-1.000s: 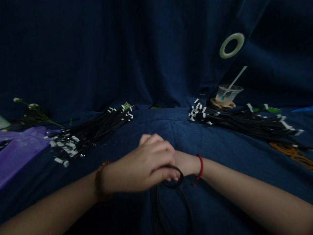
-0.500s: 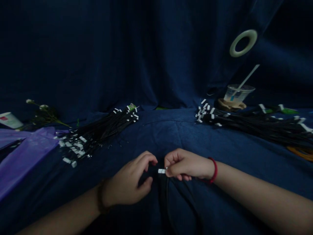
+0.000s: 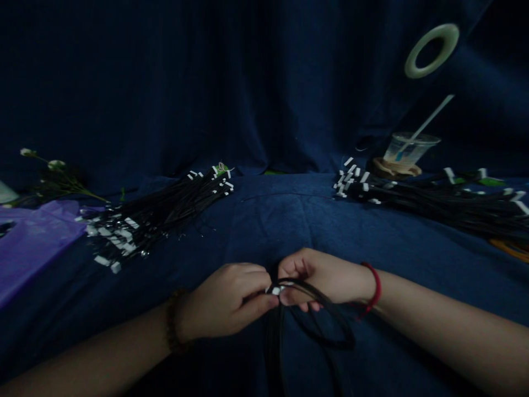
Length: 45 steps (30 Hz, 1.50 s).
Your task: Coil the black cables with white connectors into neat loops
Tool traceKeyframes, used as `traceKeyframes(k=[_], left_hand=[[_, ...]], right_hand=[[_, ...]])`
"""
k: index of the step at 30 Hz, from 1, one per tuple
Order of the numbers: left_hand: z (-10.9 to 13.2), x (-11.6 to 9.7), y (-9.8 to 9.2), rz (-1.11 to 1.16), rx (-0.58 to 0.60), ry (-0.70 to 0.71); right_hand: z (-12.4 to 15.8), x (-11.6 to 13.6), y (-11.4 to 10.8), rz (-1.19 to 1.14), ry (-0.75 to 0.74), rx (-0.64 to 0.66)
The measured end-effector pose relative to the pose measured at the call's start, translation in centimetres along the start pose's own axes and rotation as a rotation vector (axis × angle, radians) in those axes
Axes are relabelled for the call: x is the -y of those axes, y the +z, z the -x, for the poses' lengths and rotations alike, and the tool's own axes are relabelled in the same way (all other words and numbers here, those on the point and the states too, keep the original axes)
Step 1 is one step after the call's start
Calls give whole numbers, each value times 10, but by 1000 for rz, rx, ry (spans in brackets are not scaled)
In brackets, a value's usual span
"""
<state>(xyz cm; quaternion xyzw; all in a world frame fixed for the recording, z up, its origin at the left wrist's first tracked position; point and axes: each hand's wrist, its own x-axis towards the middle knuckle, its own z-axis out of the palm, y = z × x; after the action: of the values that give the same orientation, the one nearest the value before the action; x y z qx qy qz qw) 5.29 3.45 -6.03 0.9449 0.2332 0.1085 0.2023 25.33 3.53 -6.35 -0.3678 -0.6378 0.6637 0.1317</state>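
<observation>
Both hands meet low over the blue-draped desk (image 3: 289,220): the left hand (image 3: 225,300) and right hand (image 3: 320,275) each pinch the small white tag (image 3: 276,289) on a looped black cord (image 3: 326,322). Bundles of black cords (image 3: 165,212) lie well apart behind.

Black cord (image 3: 314,314) runs off bottom edge, lower centre. Its white end (image 3: 276,289) mostly buried between fingertips. Right-hand bundle (image 3: 446,207) and orange bands (image 3: 512,249) cut off at right edge.
</observation>
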Motion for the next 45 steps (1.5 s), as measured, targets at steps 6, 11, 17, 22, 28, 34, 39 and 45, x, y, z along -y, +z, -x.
traceKeyframes(k=[6,11,17,22,28,34,39,45], left_hand=[[-5,0,3,267,-45,-201],[-8,0,3,409,4,-302],[-8,11,-1,654,9,-362],[-11,9,-4,978,20,-594],[-14,2,-10,1058,167,-746],[-12,3,-11,1105,135,-775],[-13,2,-12,1082,125,-809],[-12,3,-9,1077,111,-779]], right_hand=[[-2,-3,0,-6,-11,-1],[-2,-7,0,-31,-33,-33],[-3,-10,2,-55,-100,-121],[-7,-14,9,-101,-154,-161],[-9,-13,11,-135,-179,-247],[-7,-14,12,-44,-231,-264],[-1,-16,14,163,-311,-363],[1,-15,17,355,-380,-419]])
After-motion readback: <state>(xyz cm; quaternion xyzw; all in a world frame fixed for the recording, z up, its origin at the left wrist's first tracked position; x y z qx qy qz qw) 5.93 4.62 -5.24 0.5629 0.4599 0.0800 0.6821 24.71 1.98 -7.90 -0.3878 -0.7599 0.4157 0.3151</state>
